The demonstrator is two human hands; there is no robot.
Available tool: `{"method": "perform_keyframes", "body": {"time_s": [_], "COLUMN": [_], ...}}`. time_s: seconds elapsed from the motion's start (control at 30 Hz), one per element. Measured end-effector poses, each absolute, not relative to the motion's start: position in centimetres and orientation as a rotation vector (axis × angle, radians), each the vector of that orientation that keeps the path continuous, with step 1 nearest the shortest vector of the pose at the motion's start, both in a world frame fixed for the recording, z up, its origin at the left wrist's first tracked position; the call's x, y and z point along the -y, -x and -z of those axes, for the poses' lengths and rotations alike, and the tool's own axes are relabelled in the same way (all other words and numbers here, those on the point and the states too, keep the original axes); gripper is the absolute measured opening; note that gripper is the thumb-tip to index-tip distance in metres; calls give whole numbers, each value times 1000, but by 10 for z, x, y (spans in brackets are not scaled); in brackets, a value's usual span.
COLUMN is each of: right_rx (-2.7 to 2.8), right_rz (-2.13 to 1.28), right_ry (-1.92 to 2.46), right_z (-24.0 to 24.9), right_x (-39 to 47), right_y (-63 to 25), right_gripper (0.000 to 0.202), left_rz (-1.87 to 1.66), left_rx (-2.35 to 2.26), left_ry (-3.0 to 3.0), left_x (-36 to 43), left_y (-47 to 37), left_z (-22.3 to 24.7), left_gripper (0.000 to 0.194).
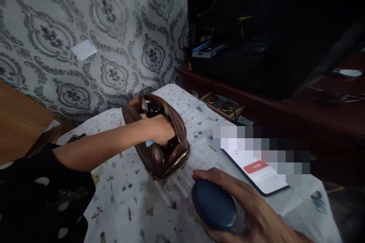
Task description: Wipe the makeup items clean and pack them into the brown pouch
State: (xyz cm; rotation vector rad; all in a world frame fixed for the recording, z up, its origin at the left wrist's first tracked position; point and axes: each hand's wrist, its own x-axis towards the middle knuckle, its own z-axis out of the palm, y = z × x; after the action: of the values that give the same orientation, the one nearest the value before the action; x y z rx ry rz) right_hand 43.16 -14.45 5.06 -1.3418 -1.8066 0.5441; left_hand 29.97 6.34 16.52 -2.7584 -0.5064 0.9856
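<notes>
A brown leather bag [148, 158] with a zipper lies unzipped on the patterned white cloth [122, 205]. My left hand [162, 128] reaches down inside it, and its fingers are hidden by the bag's wall. Dark glossy items [155, 111] show in the bag's mouth beyond my wrist. Nearer the camera, my right hand [253, 207] is wrapped round a container with a dark blue oval top [214, 204]. The container's lower body is blurred and partly covered by my fingers. It is held to the right of the bag, apart from it.
A phone with a lit screen [264, 176] lies right of the bag, partly pixelated. Behind the cloth stand a dark red cabinet [199, 79] with an opened drawer [228, 113] and a large black screen [251, 57]. Patterned wallpaper [114, 26] rises at the back left.
</notes>
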Motion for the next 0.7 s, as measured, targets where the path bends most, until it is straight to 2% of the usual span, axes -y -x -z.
{"method": "perform_keyframes", "body": {"time_s": [0.27,0.5,0.7], "right_rx": [1763,1788,1774], "right_rz": [-600,-568,-627], "right_ry": [1248,1305,1280], "right_z": [-57,-51,-47], "right_x": [137,138,136], "right_y": [-439,-440,-443], "right_gripper": [62,66,69], "left_rz": [-1265,-1233,-1155], "left_rx": [805,895,934], "left_ry": [2484,2455,2452], "left_x": [-72,-84,-84], "left_y": [-292,-289,-288], "left_z": [-207,-194,-188], "left_gripper": [40,49,43]}}
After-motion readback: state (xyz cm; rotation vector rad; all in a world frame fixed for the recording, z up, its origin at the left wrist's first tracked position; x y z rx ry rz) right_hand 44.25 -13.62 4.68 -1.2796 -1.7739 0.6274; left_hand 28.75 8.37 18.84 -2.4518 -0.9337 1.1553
